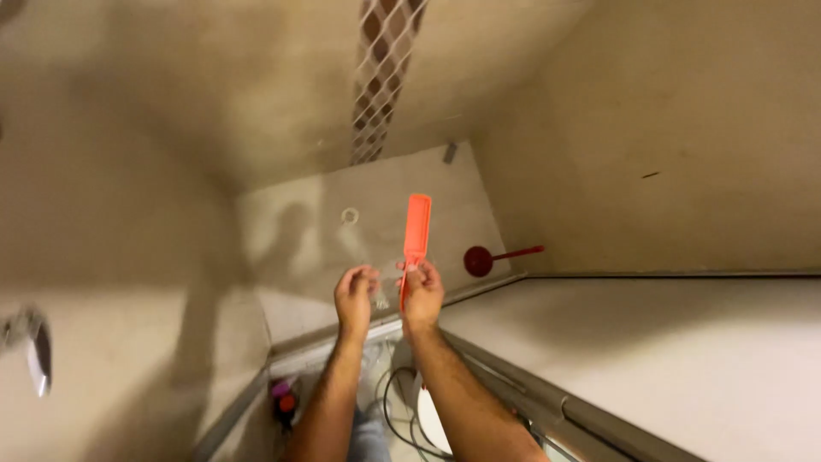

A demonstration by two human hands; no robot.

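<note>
Fingers (414,272) of the right hand (422,295) are closing around the lower end of an orange plastic tool (416,233), a long flat strip with a squared top that is standing nearly upright above the fist. The left hand (354,295) is hovering just beside it, its fingers curling loosely around a thin piece of clear crinkled plastic wrap (382,291) that is stretching between the two hands and looking glossy and almost see-through. Both bare forearms are reaching up from the bottom of the view. Beneath the hands a smooth beige tiled shower floor (325,231) is lying, with a small round drain (349,216) set into it and a soft shadow of the person falling across it. Matte beige tiled walls are rising on three sides, and a vertical mosaic band (380,73) of brown diamond pieces with pale grout is running down the far wall. A dark red plunger (481,259) with a round rubber cup and a slim red handle is lying on the floor in the right corner, well apart from the hands. A metal track (547,398) is edging a pale flat surface on the right. A chrome fitting (34,346) is sticking out at the left edge. Near the person's legs a white cable (395,411) is looping, beside a small dark object with pink and orange parts (285,400).
</note>
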